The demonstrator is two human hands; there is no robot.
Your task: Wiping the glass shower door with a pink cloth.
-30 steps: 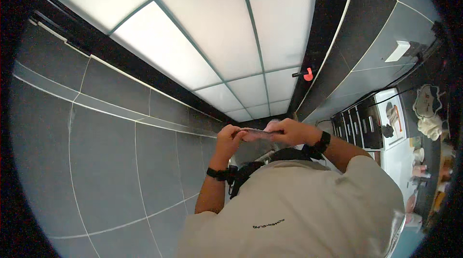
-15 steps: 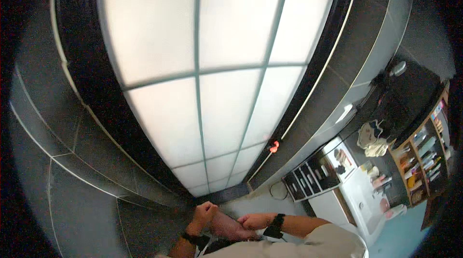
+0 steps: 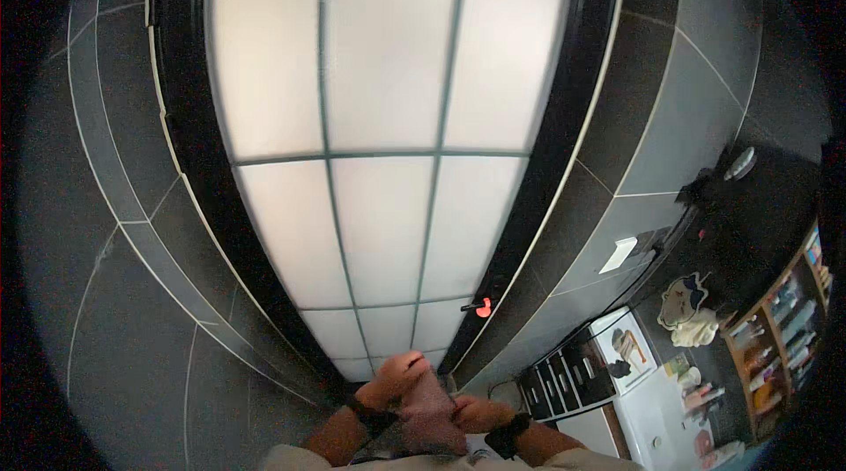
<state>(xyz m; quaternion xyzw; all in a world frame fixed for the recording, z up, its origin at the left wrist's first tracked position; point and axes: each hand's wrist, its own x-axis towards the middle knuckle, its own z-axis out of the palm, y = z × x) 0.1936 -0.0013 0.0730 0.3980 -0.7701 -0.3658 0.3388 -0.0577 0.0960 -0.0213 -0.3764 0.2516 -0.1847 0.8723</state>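
Note:
A dull pink cloth [image 3: 429,407] hangs between my two hands at the bottom of the view, close to my body. My left hand [image 3: 398,376] is closed on its upper left edge, fingers pinched together. Lower down, my right hand [image 3: 478,415] is closed on the right edge of the same cloth. Dark bands circle both wrists. The lower part of the cloth bunches against my light clothing, and its full shape is hidden.
A frosted-glass door [image 3: 379,207] in a black frame stands ahead, with an orange-red object [image 3: 484,307] at its handle. Dark tiled walls [image 3: 150,295] flank it. To the right are a black drawer unit [image 3: 564,383], a white sink [image 3: 652,418] and a wooden shelf [image 3: 767,339] with bottles.
My view has turned, so the door and the right-hand furniture appear shifted. My left hand is slightly higher and farther right. Both hands still hold the cloth.

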